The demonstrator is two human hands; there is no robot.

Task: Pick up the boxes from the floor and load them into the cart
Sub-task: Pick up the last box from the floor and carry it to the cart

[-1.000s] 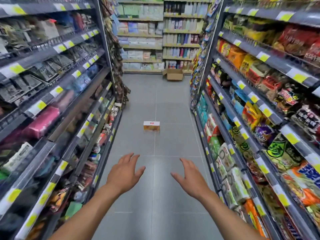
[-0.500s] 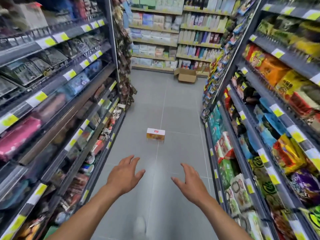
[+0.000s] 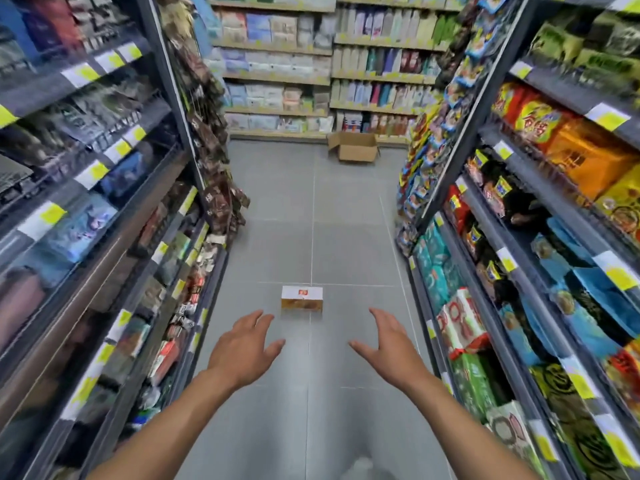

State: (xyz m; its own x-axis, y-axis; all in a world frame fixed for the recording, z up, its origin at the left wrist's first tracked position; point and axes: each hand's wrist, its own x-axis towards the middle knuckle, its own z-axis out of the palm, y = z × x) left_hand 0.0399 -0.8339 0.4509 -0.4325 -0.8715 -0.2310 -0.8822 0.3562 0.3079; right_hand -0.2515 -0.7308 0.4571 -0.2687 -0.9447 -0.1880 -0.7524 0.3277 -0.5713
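Observation:
A small box [image 3: 302, 298] with a white top and orange-brown sides lies on the grey tiled floor in the middle of the aisle. My left hand [image 3: 242, 348] is stretched out, fingers spread, just short of the box and to its left. My right hand [image 3: 389, 348] is held out the same way to the box's right, palm turned inward. Both hands are empty and neither touches the box. An open brown cardboard carton [image 3: 354, 147] sits on the floor at the far end of the aisle. No cart is in view.
Stocked shelves [image 3: 114, 216] wall the aisle on the left and snack shelves [image 3: 502, 237] on the right. Hanging packets [image 3: 221, 202] stick out from the left shelf end. A shelf wall [image 3: 311, 74] closes the far end. A foot shows blurred at bottom.
The view has moved forward down the aisle, so the small box is now much closer to my hands. Both hands stay outstretched and empty.

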